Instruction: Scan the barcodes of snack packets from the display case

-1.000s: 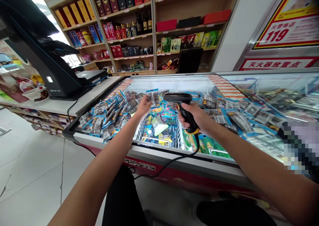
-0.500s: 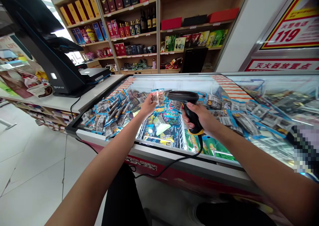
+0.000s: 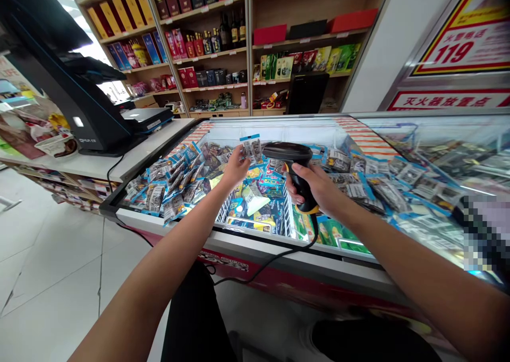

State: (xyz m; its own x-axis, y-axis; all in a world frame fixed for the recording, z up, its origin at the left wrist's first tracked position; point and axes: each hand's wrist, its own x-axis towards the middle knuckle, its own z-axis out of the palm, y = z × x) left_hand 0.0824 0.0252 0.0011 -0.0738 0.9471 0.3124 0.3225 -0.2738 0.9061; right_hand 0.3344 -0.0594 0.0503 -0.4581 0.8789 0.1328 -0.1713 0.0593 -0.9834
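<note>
Held up by my left hand (image 3: 236,168) is a small clear snack packet (image 3: 252,148) with a blue top strip, pinched at its lower left. My right hand (image 3: 306,184) is wrapped round the grip of a black and yellow barcode scanner (image 3: 288,151), whose head points left toward the packet, a short gap apart. From its grip a black cable (image 3: 281,254) runs down over the freezer's front edge. Below both hands is a white wire basket (image 3: 287,216) with blue and yellow packs and a pale green pack (image 3: 255,201) on top.
A chest freezer (image 3: 151,221) spans the front, with heaps of similar packets (image 3: 175,173) left and packets (image 3: 370,178) right. A counter (image 3: 115,165) with a black checkout terminal (image 3: 79,107) stands left. Behind are shelves (image 3: 217,53) of boxes and bottles.
The packet in my left hand has turned and stands more upright, its blue strip now on top. The scanner stays in my right hand; the whole view has shifted slightly.
</note>
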